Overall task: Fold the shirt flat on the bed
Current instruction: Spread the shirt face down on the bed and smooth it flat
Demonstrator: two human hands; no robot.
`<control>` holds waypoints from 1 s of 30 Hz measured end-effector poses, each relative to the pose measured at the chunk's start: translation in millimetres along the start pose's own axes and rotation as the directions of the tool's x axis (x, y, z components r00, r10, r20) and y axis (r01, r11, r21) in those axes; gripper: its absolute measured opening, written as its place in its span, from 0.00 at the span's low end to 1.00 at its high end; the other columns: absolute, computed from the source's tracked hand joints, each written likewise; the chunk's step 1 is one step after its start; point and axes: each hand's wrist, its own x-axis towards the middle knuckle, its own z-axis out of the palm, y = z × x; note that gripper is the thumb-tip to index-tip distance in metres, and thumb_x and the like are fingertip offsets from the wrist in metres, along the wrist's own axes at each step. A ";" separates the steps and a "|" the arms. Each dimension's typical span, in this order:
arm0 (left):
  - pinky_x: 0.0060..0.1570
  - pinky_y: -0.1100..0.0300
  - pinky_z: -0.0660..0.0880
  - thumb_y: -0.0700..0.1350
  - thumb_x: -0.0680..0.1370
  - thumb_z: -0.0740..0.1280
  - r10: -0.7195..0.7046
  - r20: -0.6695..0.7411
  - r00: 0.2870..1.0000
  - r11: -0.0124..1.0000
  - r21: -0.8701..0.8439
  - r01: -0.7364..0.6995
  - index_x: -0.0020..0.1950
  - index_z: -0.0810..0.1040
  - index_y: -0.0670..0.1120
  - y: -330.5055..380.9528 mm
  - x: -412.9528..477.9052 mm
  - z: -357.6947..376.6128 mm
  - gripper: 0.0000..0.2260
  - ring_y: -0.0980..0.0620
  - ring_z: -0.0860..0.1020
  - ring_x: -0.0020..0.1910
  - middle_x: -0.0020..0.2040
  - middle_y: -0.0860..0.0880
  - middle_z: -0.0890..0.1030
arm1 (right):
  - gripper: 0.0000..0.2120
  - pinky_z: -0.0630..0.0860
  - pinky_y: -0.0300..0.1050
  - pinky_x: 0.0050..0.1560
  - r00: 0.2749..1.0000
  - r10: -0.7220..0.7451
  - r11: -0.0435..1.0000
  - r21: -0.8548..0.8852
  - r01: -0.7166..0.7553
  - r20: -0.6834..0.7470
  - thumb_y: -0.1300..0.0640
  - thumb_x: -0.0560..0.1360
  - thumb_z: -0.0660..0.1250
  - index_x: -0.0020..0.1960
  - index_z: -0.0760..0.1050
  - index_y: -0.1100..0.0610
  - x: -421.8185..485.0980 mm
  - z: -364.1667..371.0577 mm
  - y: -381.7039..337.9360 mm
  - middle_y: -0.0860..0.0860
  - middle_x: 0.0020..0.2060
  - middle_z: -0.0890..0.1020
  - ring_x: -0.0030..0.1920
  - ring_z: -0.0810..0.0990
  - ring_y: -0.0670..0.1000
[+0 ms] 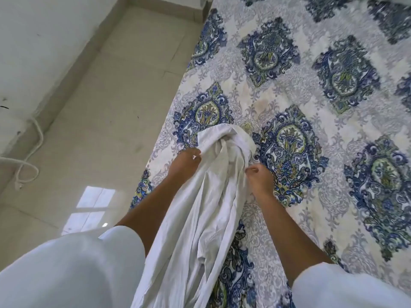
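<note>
A white shirt (206, 210) hangs bunched and crumpled between my two hands, over the left part of the bed (311, 90), which is covered in a white sheet with blue and green medallions. My left hand (185, 162) grips the shirt's left upper edge. My right hand (259, 176) pinches the fabric on the shirt's right side. The shirt's top is gathered into a rounded lump just beyond my fingers, and its lower part trails down toward me. White sleeves cover my upper arms.
Left of the bed lies a beige tiled floor (106, 107) with a window reflection. A white cable (29, 161) loops along the wall at the far left. The bed's left edge runs diagonally past my left hand.
</note>
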 end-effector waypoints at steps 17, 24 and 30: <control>0.31 0.62 0.66 0.36 0.73 0.60 -0.175 0.068 0.982 0.984 -0.005 0.176 0.41 0.75 0.44 -3.2 46.5 6.3 0.06 0.48 0.73 0.38 0.33 0.51 0.73 | 0.07 0.75 0.48 0.46 0.974 0.215 0.890 0.425 -0.166 -0.070 0.59 0.74 0.67 0.48 0.76 0.63 26.5 6.3 0.9 0.54 0.39 0.78 0.41 0.76 0.54; 0.42 0.56 0.70 0.45 0.73 0.70 -0.103 0.088 0.991 0.992 0.078 0.096 0.56 0.70 0.43 -11.0 29.4 13.6 0.15 0.47 0.73 0.44 0.48 0.47 0.73 | 0.07 0.77 0.54 0.48 0.928 0.345 0.880 0.295 -0.373 0.145 0.61 0.71 0.70 0.43 0.74 0.65 27.6 2.7 3.3 0.62 0.45 0.79 0.43 0.79 0.59; 0.54 0.50 0.69 0.42 0.75 0.64 0.288 -0.187 0.939 0.851 0.499 -0.162 0.60 0.72 0.41 -13.0 11.1 24.0 0.15 0.42 0.70 0.59 0.58 0.42 0.72 | 0.08 0.74 0.48 0.40 0.923 0.345 0.797 0.467 -0.383 0.168 0.62 0.72 0.70 0.37 0.72 0.61 21.1 -1.4 5.6 0.58 0.39 0.78 0.39 0.77 0.55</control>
